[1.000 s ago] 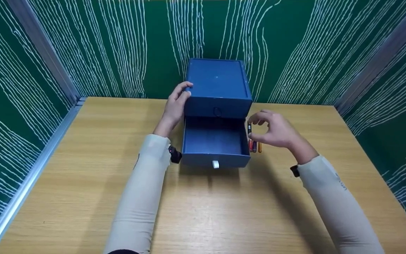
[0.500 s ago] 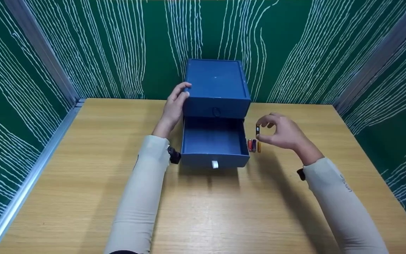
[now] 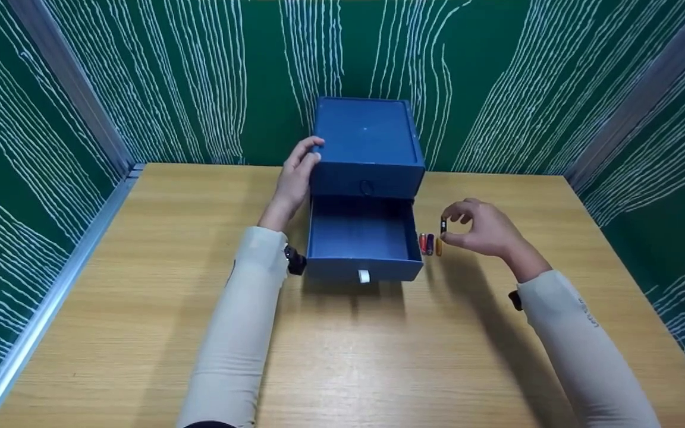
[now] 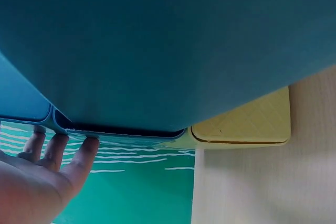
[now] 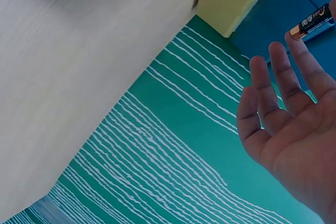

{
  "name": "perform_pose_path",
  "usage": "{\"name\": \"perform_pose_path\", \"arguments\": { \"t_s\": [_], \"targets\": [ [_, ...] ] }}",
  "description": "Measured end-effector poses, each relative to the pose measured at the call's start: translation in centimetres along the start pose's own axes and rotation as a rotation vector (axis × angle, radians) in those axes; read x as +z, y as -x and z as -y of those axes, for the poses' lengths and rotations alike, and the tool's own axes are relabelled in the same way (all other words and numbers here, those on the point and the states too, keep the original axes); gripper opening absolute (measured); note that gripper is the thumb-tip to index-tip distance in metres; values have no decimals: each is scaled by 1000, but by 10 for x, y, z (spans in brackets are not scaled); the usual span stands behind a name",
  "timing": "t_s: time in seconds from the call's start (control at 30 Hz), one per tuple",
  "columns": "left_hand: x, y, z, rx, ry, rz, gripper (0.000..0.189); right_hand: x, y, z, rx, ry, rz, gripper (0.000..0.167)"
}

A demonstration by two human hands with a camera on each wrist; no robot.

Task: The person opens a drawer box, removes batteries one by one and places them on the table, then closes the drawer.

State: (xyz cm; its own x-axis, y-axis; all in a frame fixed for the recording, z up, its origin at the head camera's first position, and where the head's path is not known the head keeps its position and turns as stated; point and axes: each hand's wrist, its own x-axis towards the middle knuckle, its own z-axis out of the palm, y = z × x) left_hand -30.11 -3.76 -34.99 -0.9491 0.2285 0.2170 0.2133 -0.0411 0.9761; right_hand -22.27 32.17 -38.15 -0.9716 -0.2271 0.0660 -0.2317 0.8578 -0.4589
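Note:
My left hand (image 3: 295, 178) touches the left side of a blue drawer unit (image 3: 369, 131), fingertips at its upper edge. In the left wrist view, the extended fingers (image 4: 79, 163) touch the unit's side. The lower drawer (image 3: 333, 270) is pulled out, with its bare bottom showing and a white tab on its front. Right of the drawer, my right hand (image 3: 488, 229) pinches a black battery (image 3: 443, 226) with a copper end upright between thumb and finger, above the table. Beneath and left of that hand, a red battery (image 3: 423, 242), a purple battery (image 3: 430, 244) and a yellow battery (image 3: 439, 246) lie side by side.
The wooden table (image 3: 342, 356) carries the unit near its back edge. A yellow lower section (image 4: 241, 121) of the unit shows in the left wrist view. Green walls (image 3: 491, 53) with white wavy lines stand behind and at both sides.
My right hand has moved right and slightly toward the front, away from the drawer, with the black battery in its pinch. The left hand and the drawer have stayed put.

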Motion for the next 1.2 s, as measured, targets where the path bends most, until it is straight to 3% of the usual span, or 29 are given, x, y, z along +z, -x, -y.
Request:
{"name": "perform_pose_path", "arguments": {
  "t_s": [0.23,0.57,1.2],
  "targets": [
    [2,9,-15,21,-4,-8,35,6,2,-13,21,-4,34,39],
    [-1,-8,9,0,-14,-16,34,16,-2,-30,117,-5,108,40],
    [1,-8,13,27,-6,-43,33,30,-6,-49,191,23,178,42]
  ]
}}
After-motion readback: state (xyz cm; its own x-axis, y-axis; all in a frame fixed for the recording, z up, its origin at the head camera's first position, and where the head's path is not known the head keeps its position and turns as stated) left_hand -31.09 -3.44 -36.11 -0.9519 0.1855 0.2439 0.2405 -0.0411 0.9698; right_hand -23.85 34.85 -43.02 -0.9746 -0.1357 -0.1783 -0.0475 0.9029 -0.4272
